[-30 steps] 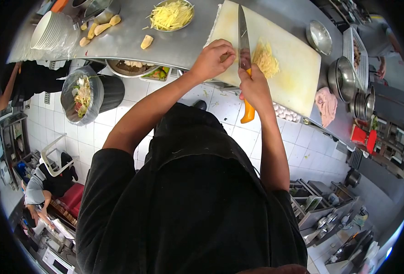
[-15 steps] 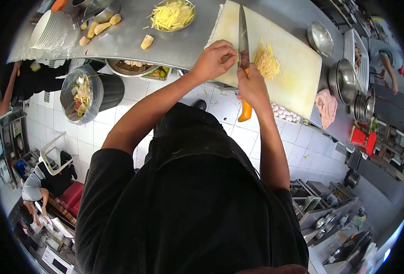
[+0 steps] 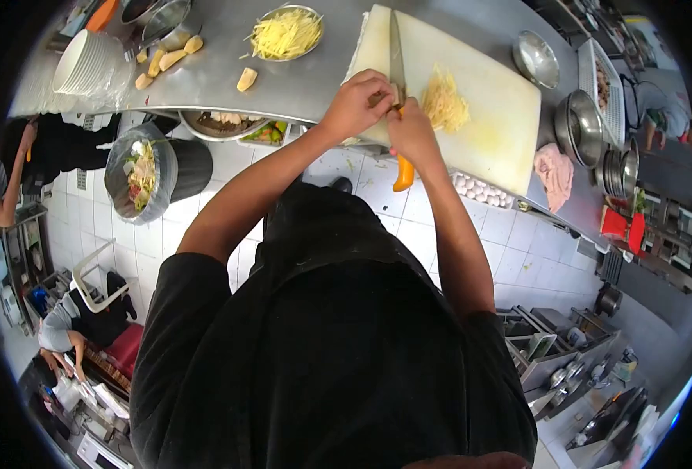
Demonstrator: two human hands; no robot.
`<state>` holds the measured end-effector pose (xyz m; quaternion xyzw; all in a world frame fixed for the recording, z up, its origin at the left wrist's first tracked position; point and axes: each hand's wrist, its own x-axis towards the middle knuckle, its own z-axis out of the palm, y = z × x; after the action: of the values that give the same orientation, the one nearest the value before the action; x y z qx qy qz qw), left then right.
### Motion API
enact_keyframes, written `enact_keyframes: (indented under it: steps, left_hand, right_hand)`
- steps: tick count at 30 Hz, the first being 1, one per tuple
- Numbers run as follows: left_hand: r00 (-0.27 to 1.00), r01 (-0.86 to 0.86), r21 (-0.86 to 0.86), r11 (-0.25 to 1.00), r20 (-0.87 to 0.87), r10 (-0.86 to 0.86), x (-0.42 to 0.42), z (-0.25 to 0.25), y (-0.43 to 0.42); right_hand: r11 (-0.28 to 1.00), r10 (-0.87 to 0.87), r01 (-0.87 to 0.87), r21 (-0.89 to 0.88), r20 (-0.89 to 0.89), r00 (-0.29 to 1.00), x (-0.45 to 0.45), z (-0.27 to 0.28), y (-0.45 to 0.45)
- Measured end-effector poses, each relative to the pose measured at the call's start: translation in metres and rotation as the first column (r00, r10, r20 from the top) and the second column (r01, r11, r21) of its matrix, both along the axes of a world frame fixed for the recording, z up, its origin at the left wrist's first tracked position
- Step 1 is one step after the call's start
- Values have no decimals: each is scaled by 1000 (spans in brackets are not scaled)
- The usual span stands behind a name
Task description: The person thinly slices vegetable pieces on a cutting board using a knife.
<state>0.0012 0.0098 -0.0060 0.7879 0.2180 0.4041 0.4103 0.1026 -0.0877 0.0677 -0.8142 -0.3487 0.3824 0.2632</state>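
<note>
At the near edge of the white cutting board (image 3: 490,152), 2 bare hands close together. Right hand (image 3: 414,131) wrapped round the orange handle (image 3: 403,173) of a long knife (image 3: 396,59); grip firm, fist around the upper part, handle's butt sticking out below the fist, past the board's edge and over the floor. Blade runs up from the fist, pointing away from the body, along the left part of the board. Left hand (image 3: 357,105) just left of the blade's lower end, fingers curled in toward it; cannot tell whether they pinch anything or touch the steel.

Pale yellow strips (image 3: 446,102) heaped on the board, right of the blade and up and to the right of the fist, apart from both hands. Beyond the left hand, on the metal counter (image 3: 205,87): 1 metal bowl (image 3: 320,37) filled with yellow shreds (image 3: 283,34), and 1 pale chunk (image 3: 246,79) nearer the counter edge. Right of the board, a crumpled pink item (image 3: 554,178), material unclear.
</note>
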Motion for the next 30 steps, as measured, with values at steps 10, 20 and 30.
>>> enact_keyframes:
  steps: [10, 20, 30]
  left_hand:
    - [1000, -26, -18, 999, 8, 26, -5, 4, -6]
    - [1000, -23, 7, 1000, 0, 23, -4, 1, -4]
    - [999, -31, -8, 999, 13, 31, -3, 0, -3]
  right_hand:
    - [994, -79, 85, 75, -80, 994, 5, 6, -13]
    - [996, -71, 74, 53, -64, 995, -1, 29, -23]
    - [997, -67, 69, 27, -80, 995, -4, 42, -28]
